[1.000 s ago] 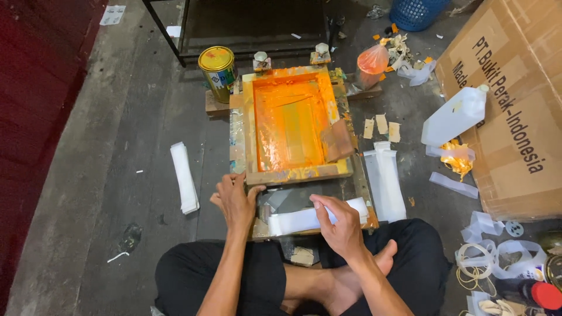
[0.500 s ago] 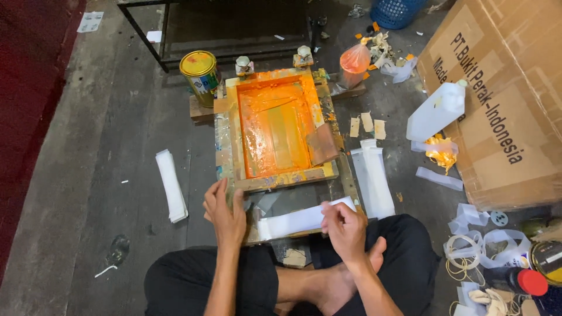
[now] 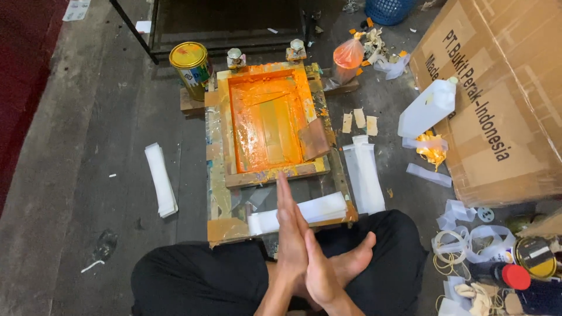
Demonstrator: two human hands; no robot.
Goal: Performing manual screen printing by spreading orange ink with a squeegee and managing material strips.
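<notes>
My left hand (image 3: 289,229) and my right hand (image 3: 319,274) are pressed flat together, palm to palm, fingers pointing away from me. They hover over my crossed legs and hold nothing. Just beyond the fingertips lies a stack of white plastic sleeves (image 3: 316,209) on the near end of a paint-stained board (image 3: 218,193). Farther on sits a wooden screen-printing frame (image 3: 266,172) covered in orange ink, with a brown squeegee (image 3: 314,140) leaning in its right corner.
A yellow paint can (image 3: 190,61) stands at the frame's far left. White sleeve stacks lie on the floor to the left (image 3: 161,178) and right (image 3: 366,175). A white jug (image 3: 427,108) leans on a big cardboard box (image 3: 509,117). Tins, tape and scraps clutter the lower right.
Both hands have left the white sleeve stack and come together palm to palm over my lap. The camera has shifted, so the frame sits more central.
</notes>
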